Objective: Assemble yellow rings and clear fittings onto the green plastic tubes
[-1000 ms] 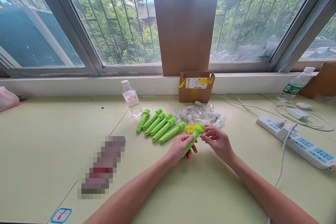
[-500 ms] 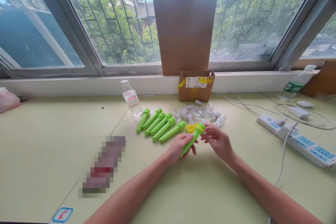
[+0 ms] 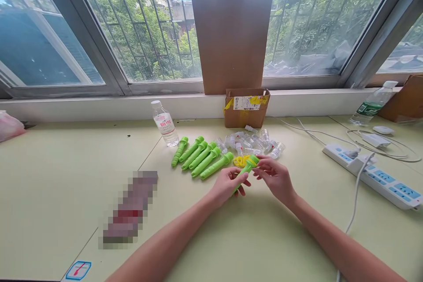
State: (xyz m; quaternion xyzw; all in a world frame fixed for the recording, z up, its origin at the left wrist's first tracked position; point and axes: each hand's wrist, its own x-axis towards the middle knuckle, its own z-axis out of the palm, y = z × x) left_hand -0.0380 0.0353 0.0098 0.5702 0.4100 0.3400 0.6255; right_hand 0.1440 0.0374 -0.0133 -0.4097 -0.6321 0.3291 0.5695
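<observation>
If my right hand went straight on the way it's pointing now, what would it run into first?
Most likely the ridged end of the green tube held in your left hand. Your right hand is touching or very near it; this single view leaves the depth unclear.

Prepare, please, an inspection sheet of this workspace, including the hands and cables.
Surface: pale green tabletop, dark seam lines.
Job's things: ridged green plastic tube in hand, yellow band near its threaded end; six similar green tubes lie left of small clear plastic vials and yellow looped pieces.
Clutter: clear plastic bottle with white label; clear plastic bottle with green label; brown cardboard box; pixelated oblong object.
Hands: left hand grips the tube; right hand has fingertips at its threaded end, contact unclear.
Cables: white cables at a long white power strip; one crosses behind the right forearm.
Surroundings: grey-framed barred windows; upright brown cardboard sheet.
</observation>
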